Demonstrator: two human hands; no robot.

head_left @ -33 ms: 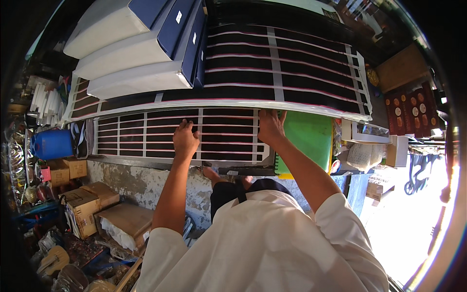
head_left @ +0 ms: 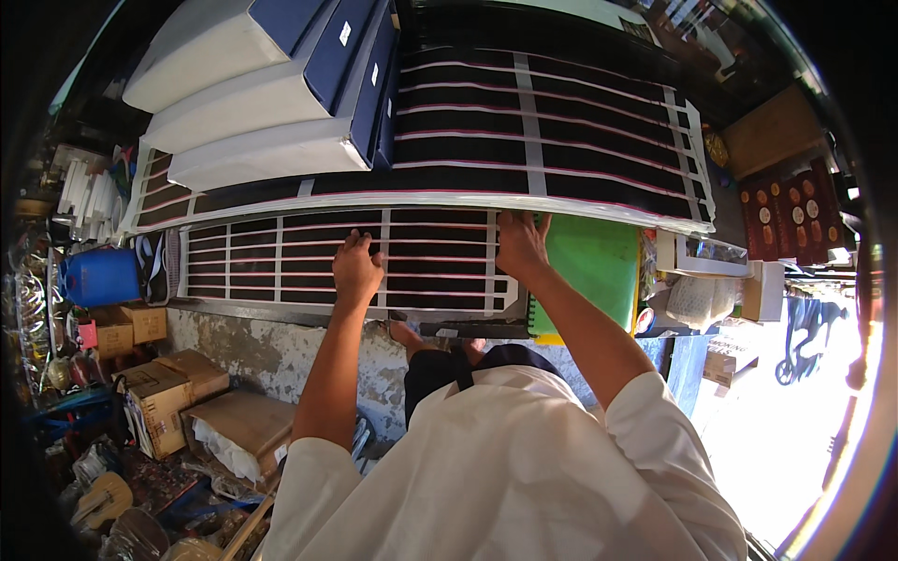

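A long black sheet (head_left: 323, 245) crossed by white strips edged in red lies on the low ledge in front of me. My left hand (head_left: 358, 268) rests palm down on its middle, fingers slightly bent and apart. At the sheet's right end lies my right hand (head_left: 522, 245), thumb apart from the fingers. Its fingertips reach to the front edge of a higher stack of similar striped black sheets (head_left: 468, 150). Beside the right hand, a green spiral-bound book (head_left: 585, 271) lies partly under that stack. I see neither hand lifting anything.
White and dark blue box files (head_left: 271, 150) are piled on the left of the higher stack. A blue container (head_left: 98, 277) stands at far left, above cardboard boxes (head_left: 154, 407). On the right are a small white box (head_left: 703, 254) and a bright opening.
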